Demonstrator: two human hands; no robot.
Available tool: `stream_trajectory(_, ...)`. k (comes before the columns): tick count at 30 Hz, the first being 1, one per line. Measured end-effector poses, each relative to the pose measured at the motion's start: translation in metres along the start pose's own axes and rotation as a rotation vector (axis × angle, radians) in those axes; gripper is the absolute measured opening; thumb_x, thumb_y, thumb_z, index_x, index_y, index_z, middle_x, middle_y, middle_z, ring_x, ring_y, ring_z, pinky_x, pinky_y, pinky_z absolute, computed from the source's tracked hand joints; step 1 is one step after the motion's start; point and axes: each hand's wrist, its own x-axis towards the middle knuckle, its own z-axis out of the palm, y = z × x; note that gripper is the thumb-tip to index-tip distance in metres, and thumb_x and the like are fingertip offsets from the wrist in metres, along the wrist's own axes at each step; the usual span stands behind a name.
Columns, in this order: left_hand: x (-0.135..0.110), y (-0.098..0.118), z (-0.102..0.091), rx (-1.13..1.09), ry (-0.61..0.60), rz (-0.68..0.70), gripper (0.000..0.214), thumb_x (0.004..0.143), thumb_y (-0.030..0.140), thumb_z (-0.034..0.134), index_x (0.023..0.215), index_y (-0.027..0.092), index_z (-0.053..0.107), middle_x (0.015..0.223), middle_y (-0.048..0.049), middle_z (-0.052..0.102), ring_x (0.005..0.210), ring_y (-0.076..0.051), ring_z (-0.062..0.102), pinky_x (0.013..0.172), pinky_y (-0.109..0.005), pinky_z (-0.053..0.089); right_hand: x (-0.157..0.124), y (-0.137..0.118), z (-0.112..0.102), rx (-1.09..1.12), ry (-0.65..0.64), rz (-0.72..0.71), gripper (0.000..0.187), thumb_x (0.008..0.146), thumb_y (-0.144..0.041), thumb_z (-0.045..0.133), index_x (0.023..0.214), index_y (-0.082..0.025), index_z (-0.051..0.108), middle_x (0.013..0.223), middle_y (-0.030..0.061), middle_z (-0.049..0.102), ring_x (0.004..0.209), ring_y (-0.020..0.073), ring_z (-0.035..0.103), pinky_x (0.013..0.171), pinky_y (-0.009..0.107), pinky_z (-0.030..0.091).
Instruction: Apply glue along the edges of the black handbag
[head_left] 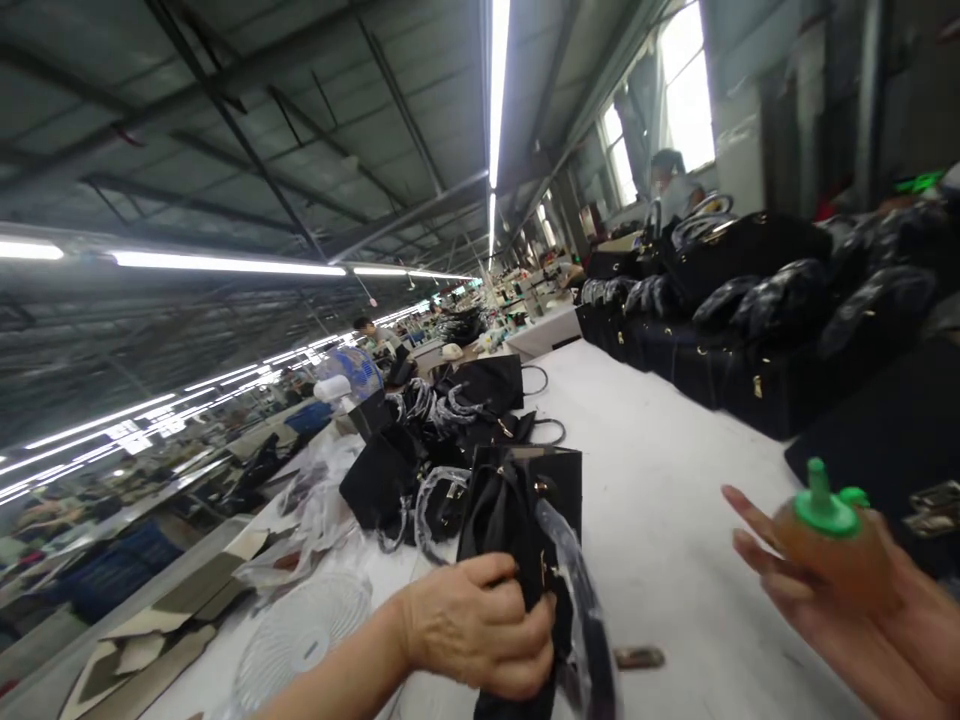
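My left hand [491, 625] is closed on a black handbag [525, 510] that stands on the white table, fingers bunched into its soft side. One handle of this bag, sheathed in clear plastic, curves down to the right of my hand. Out to the right, my right hand [900, 620] holds a squeeze bottle [844, 560] with a green nozzle cap and amber-brown contents. Its index finger points away from the bottle. A small flat tool [639, 657] lies on the table between my hands; its left end is hidden behind the bag handle.
More black handbags [386, 480] with wrapped handles lie beyond my left hand. A long row of black bags [690, 350] lines the right side of the white table [660, 480]. A white fan [304, 645] and cut brown pieces [172, 620] are at lower left. Other people work farther off.
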Motion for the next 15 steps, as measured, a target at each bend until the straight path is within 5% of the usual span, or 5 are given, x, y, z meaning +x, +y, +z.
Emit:
stream_trajectory(5, -0.001, 0.011, 0.0, 0.009, 0.005, 0.099, 0.02, 0.093, 0.025, 0.057, 0.101, 0.026, 0.075, 0.121, -0.0002, 0.07, 0.085, -0.016, 0.053, 0.086, -0.031, 0.055, 0.017, -0.008, 0.082, 0.04, -0.171, 0.069, 0.048, 0.096, -0.057, 0.046, 0.089, -0.026, 0.081, 0.131, 0.0164, 0.073, 0.126, 0.0341, 0.065, 0.092, 0.044, 0.063)
stream_trajectory(7, -0.005, 0.018, 0.004, 0.02, -0.075, 0.133, 0.02, 0.091, 0.016, 0.06, 0.096, 0.026, 0.076, 0.117, 0.0017, 0.072, 0.087, -0.014, 0.055, 0.091, -0.025, 0.054, 0.032, -0.006, 0.094, -0.05, -0.339, 0.058, 0.053, 0.097, -0.059, 0.046, 0.09, -0.018, 0.08, 0.121, 0.0213, 0.076, 0.127, 0.0335, 0.065, 0.106, 0.043, 0.056)
stream_trajectory(10, -0.017, 0.033, 0.024, -0.176, -0.248, 0.042, 0.028, 0.085, 0.005, 0.065, 0.088, 0.031, 0.074, 0.097, 0.0061, 0.075, 0.083, -0.011, 0.06, 0.083, -0.017, 0.054, 0.055, -0.003, 0.104, -0.208, -0.543, 0.06, 0.041, 0.099, -0.056, 0.051, 0.093, -0.023, 0.076, 0.105, 0.0096, 0.081, 0.117, 0.0294, 0.071, 0.114, 0.046, 0.048)
stream_trajectory(12, -0.025, 0.043, 0.04, -0.326, -0.33, -0.055, 0.03, 0.084, 0.006, 0.068, 0.089, 0.035, 0.073, 0.085, 0.0083, 0.075, 0.074, -0.011, 0.061, 0.072, -0.016, 0.054, 0.065, -0.002, 0.109, -0.335, -0.639, 0.068, 0.033, 0.099, -0.054, 0.055, 0.093, -0.027, 0.073, 0.099, 0.0011, 0.081, 0.108, 0.0249, 0.074, 0.111, 0.044, 0.049)
stream_trajectory(15, -0.033, 0.052, 0.054, -0.491, -0.403, -0.195, 0.033, 0.084, 0.01, 0.069, 0.099, 0.039, 0.073, 0.073, 0.0121, 0.072, 0.06, -0.01, 0.059, 0.061, -0.016, 0.052, 0.07, -0.006, 0.118, -0.498, -0.743, 0.101, 0.036, 0.097, -0.053, 0.06, 0.097, -0.02, 0.075, 0.099, 0.0053, 0.081, 0.1, 0.0237, 0.074, 0.099, 0.037, 0.054)
